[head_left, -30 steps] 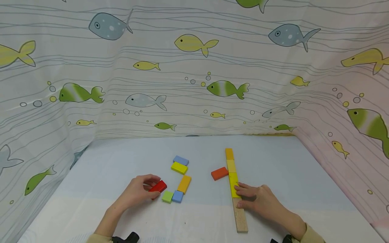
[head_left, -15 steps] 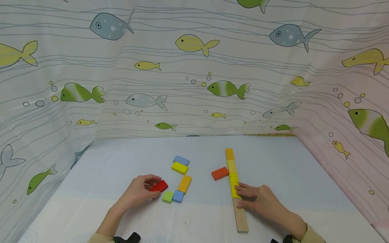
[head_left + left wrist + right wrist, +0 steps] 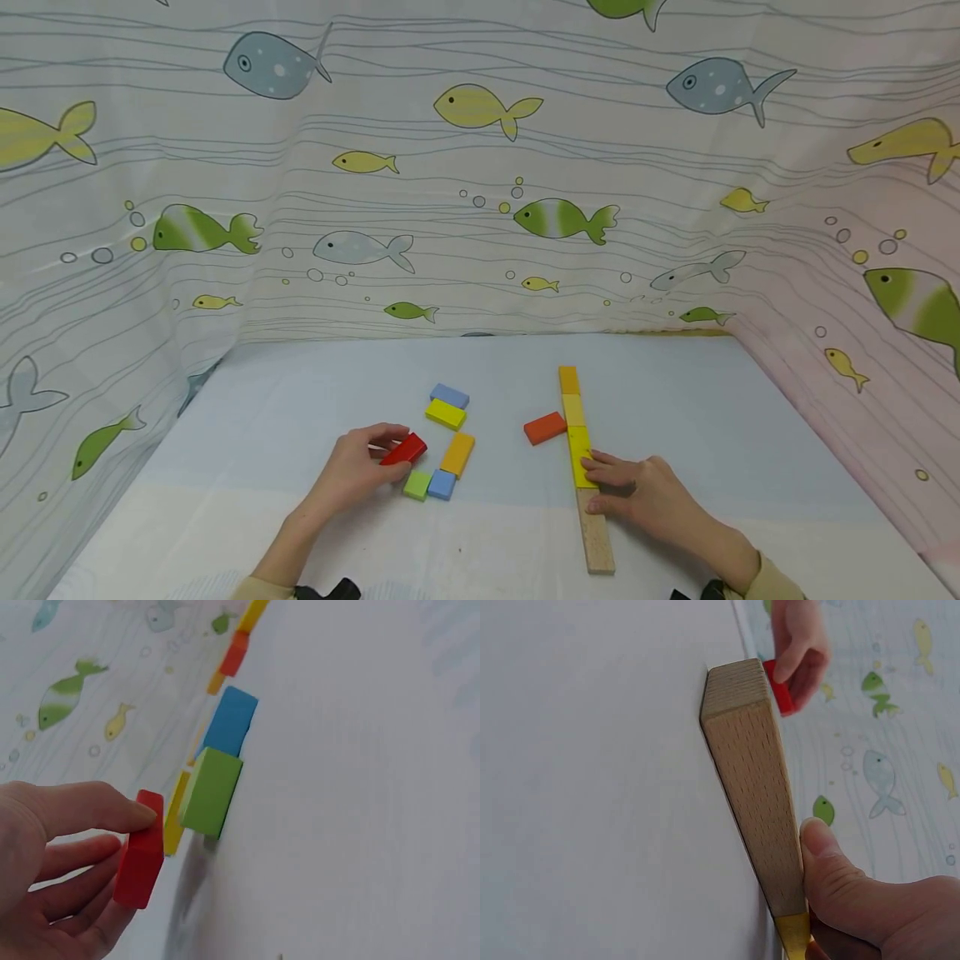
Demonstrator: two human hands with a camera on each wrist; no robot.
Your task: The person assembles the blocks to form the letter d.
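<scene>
In the head view my left hand (image 3: 356, 462) pinches a red block (image 3: 405, 450) between thumb and fingers, lifted and tilted beside a green block (image 3: 417, 485). The left wrist view shows the thumb on the red block's near face (image 3: 140, 859). My right hand (image 3: 660, 500) rests against a straight row of blocks; its fingertips touch the yellow block (image 3: 577, 442) and its thumb the plain wooden block (image 3: 597, 546). In the right wrist view that thumb lies along the wooden block's (image 3: 750, 780) side, while the other fingers are mostly hidden.
Beyond the yellow block, the row continues with a pale yellow block (image 3: 573, 409) and an orange block (image 3: 568, 380). An orange-red block (image 3: 545, 428) angles off its left side. Near my left hand lie blue (image 3: 442, 485), orange (image 3: 457, 455), yellow (image 3: 446, 414) and another blue block (image 3: 449, 395).
My left hand has moved right and slightly away from me with the red block, which is now raised and more tilted. The right hand and the row have stayed in place.
</scene>
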